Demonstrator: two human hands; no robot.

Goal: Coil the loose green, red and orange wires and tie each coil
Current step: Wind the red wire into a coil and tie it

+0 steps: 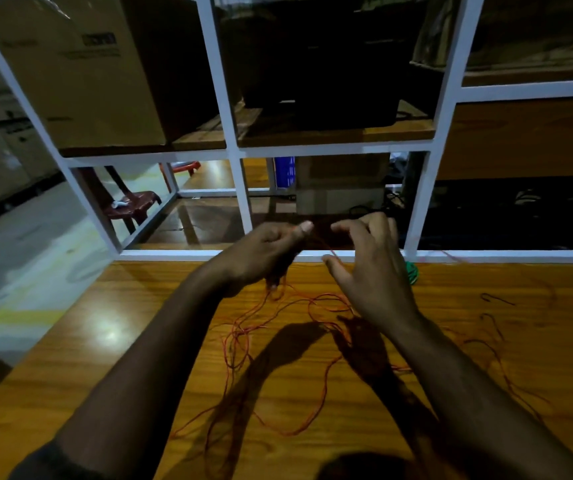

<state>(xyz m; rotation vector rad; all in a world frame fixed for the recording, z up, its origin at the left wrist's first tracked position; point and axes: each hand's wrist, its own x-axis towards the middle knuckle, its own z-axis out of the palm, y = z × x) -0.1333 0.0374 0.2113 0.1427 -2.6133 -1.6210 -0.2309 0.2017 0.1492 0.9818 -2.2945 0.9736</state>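
Observation:
Loose orange wire [316, 403] lies in tangled loops over the wooden table [112, 344] below my hands. My left hand [264, 254] is closed around a small bunch of that wire, with strands hanging from the fist. My right hand [371, 268] is raised beside it, fingers spread and curled, with a thin strand running from thumb and forefinger toward the left hand. A green coil [412, 271] peeks out just behind the right hand at the table's far edge. Darker reddish wire [496, 344] trails over the right side of the table.
A white-framed shelf unit [233, 150] stands directly behind the table's far edge, holding a cardboard box [81, 71] and a dark case [323, 64]. A red plastic stool [132, 202] stands on the floor at the left beyond the frame.

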